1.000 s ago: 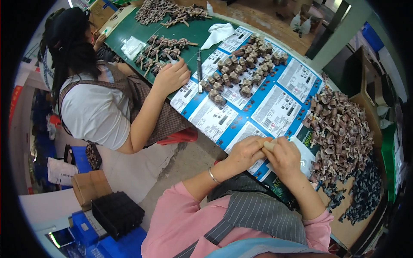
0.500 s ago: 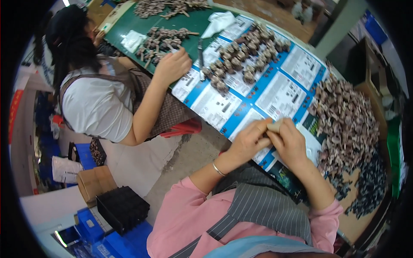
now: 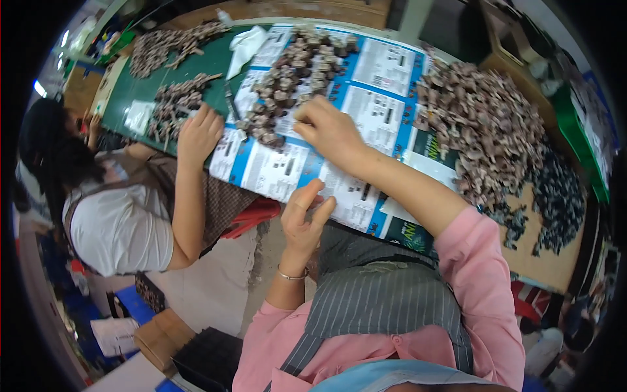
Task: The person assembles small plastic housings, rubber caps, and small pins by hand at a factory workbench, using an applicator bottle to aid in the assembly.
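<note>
My right hand (image 3: 330,134) reaches over the printed sheets, its fingers curled at the edge of a cluster of small brown-and-cream lumpy pieces (image 3: 274,91). What its fingertips hold, if anything, is hidden. My left hand (image 3: 302,221), with a bracelet at the wrist, hovers at the near edge of the table with its thumb and fingers apart and nothing visible between them. Under both hands lie blue-and-white printed sheets (image 3: 372,108). A large heap of small brownish-pink pieces (image 3: 486,124) spreads to the right of my right forearm.
Dark bluish pieces (image 3: 558,202) lie on a tan board at the right. At the left a co-worker's hand (image 3: 201,134) rests by another pile of brown pieces (image 3: 176,104) on the green tabletop (image 3: 140,91). A dark slim tool (image 3: 232,101) and a white cloth (image 3: 247,47) lie between us.
My hands have parted. The right has moved left and away to the brown-and-cream cluster; the left has drawn back toward me. The small pale piece between my fingers is out of sight. The view has turned.
</note>
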